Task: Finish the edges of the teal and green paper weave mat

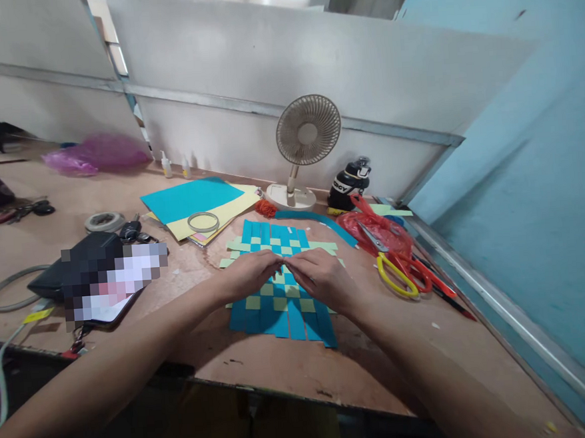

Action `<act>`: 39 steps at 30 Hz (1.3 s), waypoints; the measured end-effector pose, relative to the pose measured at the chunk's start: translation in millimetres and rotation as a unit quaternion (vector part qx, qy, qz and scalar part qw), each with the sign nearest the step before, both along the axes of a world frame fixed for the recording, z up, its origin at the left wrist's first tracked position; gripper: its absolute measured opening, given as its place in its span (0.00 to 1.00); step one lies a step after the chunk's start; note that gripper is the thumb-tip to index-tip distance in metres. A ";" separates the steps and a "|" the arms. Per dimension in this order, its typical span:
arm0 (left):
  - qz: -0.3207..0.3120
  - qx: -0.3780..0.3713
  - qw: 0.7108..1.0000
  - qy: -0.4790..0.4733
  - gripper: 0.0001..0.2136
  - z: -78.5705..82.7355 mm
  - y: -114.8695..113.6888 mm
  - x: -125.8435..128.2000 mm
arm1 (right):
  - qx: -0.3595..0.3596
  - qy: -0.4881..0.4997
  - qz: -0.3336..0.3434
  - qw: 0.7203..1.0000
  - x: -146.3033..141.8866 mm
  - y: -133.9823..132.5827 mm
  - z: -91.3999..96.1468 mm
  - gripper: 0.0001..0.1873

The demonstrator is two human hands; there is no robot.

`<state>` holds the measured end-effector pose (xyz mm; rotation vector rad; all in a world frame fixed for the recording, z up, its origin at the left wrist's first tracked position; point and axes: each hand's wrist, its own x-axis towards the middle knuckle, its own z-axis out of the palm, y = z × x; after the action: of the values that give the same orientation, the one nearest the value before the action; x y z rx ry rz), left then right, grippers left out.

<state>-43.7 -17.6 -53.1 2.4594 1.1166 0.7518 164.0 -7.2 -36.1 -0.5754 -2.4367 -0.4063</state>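
A woven paper mat [278, 307] of blue and pale green strips lies flat on the wooden table [262, 361] in front of me. Both hands rest on its middle, fingertips meeting. My left hand [249, 273] has its fingers curled and pinched at a strip. My right hand [319, 277] is likewise pinched on a strip beside it. The strips under the fingers are hidden. A loose blue strip [317, 222] lies just beyond the mat.
Yellow-handled scissors [394, 272] and red-handled tools lie right of the mat by a red bag [378, 230]. A small desk fan [302, 145] stands behind. Blue and yellow paper sheets [196, 202], a tape ring [203, 221], a black pouch [80, 264] and keys sit left.
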 end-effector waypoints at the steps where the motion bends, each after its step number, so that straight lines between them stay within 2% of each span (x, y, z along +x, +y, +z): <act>1: 0.002 -0.001 1.000 0.000 0.13 -0.1 0.0 0.1 | -0.004 0.002 0.002 1.000 0.1 -0.2 0.5 0.11; 8: -0.001 0.003 1.000 0.007 0.13 -1.0 0.8 0.7 | 0.012 0.002 0.013 1.000 0.6 0.3 0.8 0.10; 19: -0.020 0.012 1.000 -0.013 0.12 0.0 -1.3 -0.9 | -0.062 0.008 0.028 0.998 3.0 1.3 0.8 0.12; 39: -0.069 -0.013 0.997 -0.029 0.11 3.3 0.2 -4.5 | -0.071 0.004 0.015 0.997 3.2 -0.4 1.6 0.10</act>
<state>-48.2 -17.5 -49.8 2.4459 0.9204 0.7567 167.2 -7.6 -34.5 -0.5966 -2.4773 -0.2200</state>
